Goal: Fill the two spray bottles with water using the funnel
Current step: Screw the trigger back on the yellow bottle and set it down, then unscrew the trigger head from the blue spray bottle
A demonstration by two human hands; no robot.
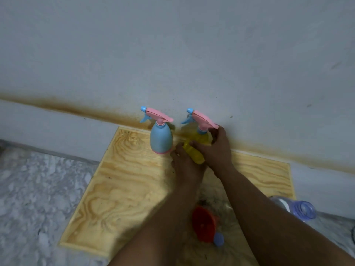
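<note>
Two spray bottles stood at twelve o'clock on our plywood board [134, 189], both with spray heads fitted, as seen from the head camera. Our left hand [185, 164] and right hand [217, 148] both gripped the yellow spray bottle [199, 143]; the blue spray bottle [161, 139] stood untouched just at its nine o'clock. At six o'clock lay the red funnel [204, 224], unused beside a blue cap [219, 241]; the water bottle [295, 207] lay at four o'clock. We judged filling had hardly begun, with both heads still to come off.
</note>
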